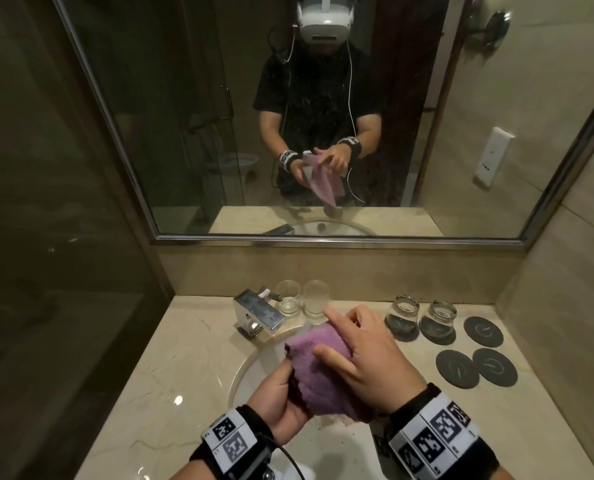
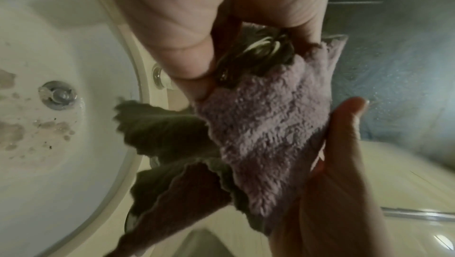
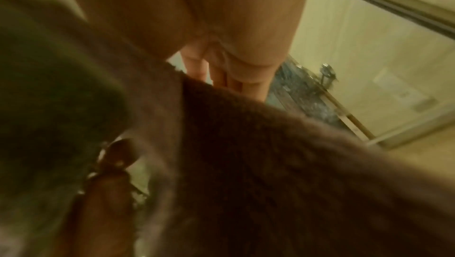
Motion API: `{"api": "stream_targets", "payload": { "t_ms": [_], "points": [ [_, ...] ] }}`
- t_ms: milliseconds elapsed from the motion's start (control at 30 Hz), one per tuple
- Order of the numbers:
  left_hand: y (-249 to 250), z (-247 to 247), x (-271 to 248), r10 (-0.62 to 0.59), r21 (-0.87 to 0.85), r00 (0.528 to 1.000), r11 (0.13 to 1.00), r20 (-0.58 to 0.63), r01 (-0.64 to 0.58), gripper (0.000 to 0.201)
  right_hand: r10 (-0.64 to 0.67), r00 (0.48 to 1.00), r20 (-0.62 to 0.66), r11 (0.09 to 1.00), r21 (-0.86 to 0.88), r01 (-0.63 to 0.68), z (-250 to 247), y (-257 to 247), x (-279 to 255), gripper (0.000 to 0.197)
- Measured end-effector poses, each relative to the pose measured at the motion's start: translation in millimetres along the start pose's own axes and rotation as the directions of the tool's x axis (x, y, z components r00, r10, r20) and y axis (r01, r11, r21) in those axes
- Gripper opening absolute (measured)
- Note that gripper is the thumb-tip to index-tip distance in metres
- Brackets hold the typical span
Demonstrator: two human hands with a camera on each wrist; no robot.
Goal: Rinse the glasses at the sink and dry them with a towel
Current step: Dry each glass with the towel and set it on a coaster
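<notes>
The purple towel (image 1: 318,372) is bundled over the basin of the sink (image 1: 250,367), and inside it, seen only from the left wrist, sits a glass (image 2: 256,56) whose rim shows between the folds. Your left hand (image 1: 281,403) is clamped round the wrapped glass from below, thumb pressed on the cloth. Your right hand (image 1: 361,362) lies over the top of the bundle with fingers spread and mostly straight, the forefinger pointing away; it presses the cloth without closing on it.

To dry well, you would probably do best to hold the glass firm in the left hand and turn the cloth round the wall with the right, then push a fold inside to reach the base. Keep the work over the basin, since a wet glass may slip through loose towel.

Behind the faucet (image 1: 259,311) stand two upright glasses (image 1: 302,299), just beside each other; each seems to hold a little water at the bottom, though this is hard to tell. To the right on the worktop (image 1: 171,368), two inverted glasses (image 1: 421,322) rest mouth-down on dark coasters, apparently empty. Three bare coasters (image 1: 477,355) lie near them.
</notes>
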State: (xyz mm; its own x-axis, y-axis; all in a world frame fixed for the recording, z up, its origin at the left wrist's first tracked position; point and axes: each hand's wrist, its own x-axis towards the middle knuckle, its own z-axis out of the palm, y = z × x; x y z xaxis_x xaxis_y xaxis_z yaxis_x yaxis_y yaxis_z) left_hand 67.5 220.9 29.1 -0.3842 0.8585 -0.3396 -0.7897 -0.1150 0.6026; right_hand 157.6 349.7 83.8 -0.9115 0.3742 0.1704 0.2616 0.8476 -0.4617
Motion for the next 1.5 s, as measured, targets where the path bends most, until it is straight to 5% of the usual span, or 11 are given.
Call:
{"api": "stream_targets", "payload": {
  "t_ms": [133, 367, 633, 867, 1000, 1067, 1133, 1233, 1300, 1433, 1500],
  "points": [
    [9, 2, -2, 0.057, 0.032, 0.998, 0.998, -0.001, -0.057, 0.049, 0.055, 0.977, -0.205, 0.927, 0.375, 0.026, -1, -4, -10, 0.042],
    [33, 1, -2, 0.124, 0.274, 0.992, 0.955, -0.021, -0.114, 0.066, -0.12, 0.992, 0.043, 0.868, 0.49, 0.084, -5, -1, -19, 0.036],
    [46, 23, -6, 0.194, 0.479, 0.978, 0.854, 0.073, -0.205, 0.038, -0.103, 0.967, 0.234, 0.636, 0.762, -0.117, -7, 4, -12, 0.021],
    [61, 11, -2, 0.438, 0.896, 0.88, 0.293, 0.184, -0.333, 0.054, -0.104, 0.972, 0.211, 0.331, 0.929, -0.166, 3, 6, -16, 0.022],
    [65, 19, -8, 0.077, 0.691, 0.997, 0.721, 0.0, -0.056, 0.073, -0.068, 0.993, 0.097, 0.46, 0.886, -0.055, 6, 2, -14, 0.022],
    [68, 20, -9, -0.004, 0.583, 1.0, 0.812, -0.011, 0.009, 0.069, -0.051, 0.995, 0.087, 0.553, 0.832, -0.044, 6, 3, -11, 0.017],
    [67, 20, -10, 0.11, 0.583, 0.992, 0.802, 0.069, -0.129, 0.069, -0.026, 0.994, 0.108, 0.487, 0.87, -0.082, 6, 5, -10, 0.015],
    [67, 17, -10, 0.311, 0.793, 0.914, 0.471, 0.261, -0.387, 0.062, -0.019, 0.982, 0.187, 0.186, 0.966, -0.18, 2, 1, -8, 0.028],
    [68, 15, -8, 0.307, 0.84, 0.904, 0.367, 0.298, -0.401, 0.057, -0.001, 0.979, 0.202, 0.103, 0.974, -0.201, 0, 2, -7, 0.023],
    [74, 26, -12, 0.12, 0.632, 0.99, 0.762, 0.077, -0.142, 0.044, 0.021, 0.983, 0.184, 0.206, 0.961, -0.185, 2, 4, -5, 0.014],
    [75, 24, -10, 0.179, 0.677, 0.981, 0.713, 0.072, -0.18, 0.039, 0.038, 0.976, 0.214, 0.164, 0.962, -0.217, 2, 5, -5, 0.014]
  ]
}}
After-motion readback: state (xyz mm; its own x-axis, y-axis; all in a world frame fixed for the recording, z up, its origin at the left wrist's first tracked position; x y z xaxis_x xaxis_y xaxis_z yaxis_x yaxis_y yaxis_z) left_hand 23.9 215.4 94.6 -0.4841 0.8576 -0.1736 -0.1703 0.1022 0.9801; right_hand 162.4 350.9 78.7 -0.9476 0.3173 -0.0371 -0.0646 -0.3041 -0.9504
